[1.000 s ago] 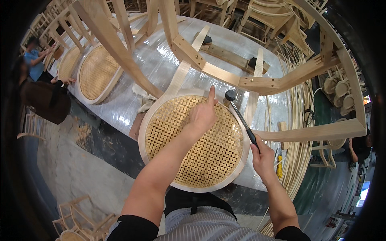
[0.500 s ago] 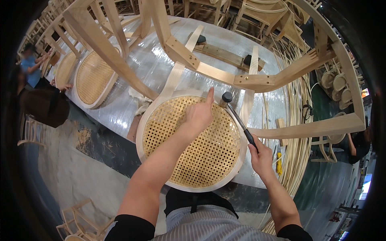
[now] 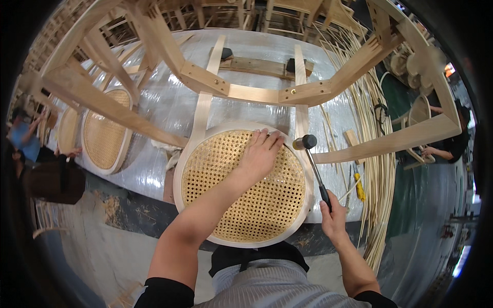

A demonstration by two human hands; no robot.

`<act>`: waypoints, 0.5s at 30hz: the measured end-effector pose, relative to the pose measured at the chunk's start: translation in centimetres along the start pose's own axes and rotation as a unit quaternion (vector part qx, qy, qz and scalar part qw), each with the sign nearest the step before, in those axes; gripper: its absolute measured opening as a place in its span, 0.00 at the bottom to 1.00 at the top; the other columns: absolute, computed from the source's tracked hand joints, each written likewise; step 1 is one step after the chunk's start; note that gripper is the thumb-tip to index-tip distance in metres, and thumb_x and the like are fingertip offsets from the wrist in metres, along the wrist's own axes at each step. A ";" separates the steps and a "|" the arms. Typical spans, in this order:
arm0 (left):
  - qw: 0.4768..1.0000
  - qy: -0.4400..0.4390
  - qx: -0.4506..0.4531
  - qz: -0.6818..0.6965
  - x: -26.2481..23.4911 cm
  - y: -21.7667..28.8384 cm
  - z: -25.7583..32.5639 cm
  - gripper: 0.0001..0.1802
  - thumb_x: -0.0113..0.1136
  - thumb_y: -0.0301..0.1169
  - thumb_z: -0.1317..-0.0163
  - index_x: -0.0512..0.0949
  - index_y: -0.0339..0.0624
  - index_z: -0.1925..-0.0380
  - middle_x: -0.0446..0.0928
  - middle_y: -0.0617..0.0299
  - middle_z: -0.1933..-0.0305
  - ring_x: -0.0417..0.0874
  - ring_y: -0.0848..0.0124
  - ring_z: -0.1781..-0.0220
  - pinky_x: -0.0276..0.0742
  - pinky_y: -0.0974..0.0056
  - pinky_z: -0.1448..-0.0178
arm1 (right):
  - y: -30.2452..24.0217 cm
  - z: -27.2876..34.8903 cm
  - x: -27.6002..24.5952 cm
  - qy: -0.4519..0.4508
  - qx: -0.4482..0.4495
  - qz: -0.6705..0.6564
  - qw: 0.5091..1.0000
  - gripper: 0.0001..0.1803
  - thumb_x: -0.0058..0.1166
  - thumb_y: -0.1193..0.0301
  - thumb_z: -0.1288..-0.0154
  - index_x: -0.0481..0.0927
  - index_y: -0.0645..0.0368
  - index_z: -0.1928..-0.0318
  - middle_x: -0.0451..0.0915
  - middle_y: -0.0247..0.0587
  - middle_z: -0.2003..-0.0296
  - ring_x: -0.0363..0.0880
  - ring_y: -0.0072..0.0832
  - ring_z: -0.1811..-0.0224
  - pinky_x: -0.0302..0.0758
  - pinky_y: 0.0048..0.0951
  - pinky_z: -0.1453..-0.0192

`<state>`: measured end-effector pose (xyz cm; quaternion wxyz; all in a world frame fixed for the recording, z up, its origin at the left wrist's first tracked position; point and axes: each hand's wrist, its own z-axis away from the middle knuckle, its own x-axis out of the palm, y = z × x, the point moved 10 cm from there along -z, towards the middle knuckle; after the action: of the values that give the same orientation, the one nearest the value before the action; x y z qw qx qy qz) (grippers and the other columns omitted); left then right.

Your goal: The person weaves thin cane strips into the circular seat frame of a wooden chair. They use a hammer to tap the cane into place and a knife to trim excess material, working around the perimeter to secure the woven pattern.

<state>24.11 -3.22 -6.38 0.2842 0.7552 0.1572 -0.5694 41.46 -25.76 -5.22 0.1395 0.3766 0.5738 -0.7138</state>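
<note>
on the plastic-covered worktop (image 3: 169, 110), left hand (image 3: 259, 156) spread flat on woven cane seat (image 3: 241, 190); right hand (image 3: 333, 218), grip clenched round hammer (image 3: 313, 164) handle, head just right of fingertips.

To the left of the hands, a second round woven cane seat panel in a pale wooden rim (image 3: 105, 134) lies on the plastic-wrapped table (image 3: 246, 110). To their right, a loose bundle of long pale rattan strips (image 3: 379, 179) lies beside a yellow-handled tool (image 3: 358, 186).
</note>
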 end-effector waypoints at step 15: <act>0.993 -0.002 0.105 0.051 0.4 0.7 -1.0 0.28 0.57 0.25 0.34 0.77 0.32 0.33 0.73 0.46 0.28 0.70 0.46 0.23 0.55 0.42 0.12 | -3.4 2.3 4.1 0.093 0.065 0.052 0.992 0.22 0.52 0.70 0.18 0.77 0.66 0.30 0.89 0.58 0.49 0.90 0.36 0.46 0.81 0.33 0.43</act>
<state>25.38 -3.16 -6.40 0.2324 0.7866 0.0569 -0.5692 35.62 -25.91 -5.53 0.0972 0.4790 0.5161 -0.7034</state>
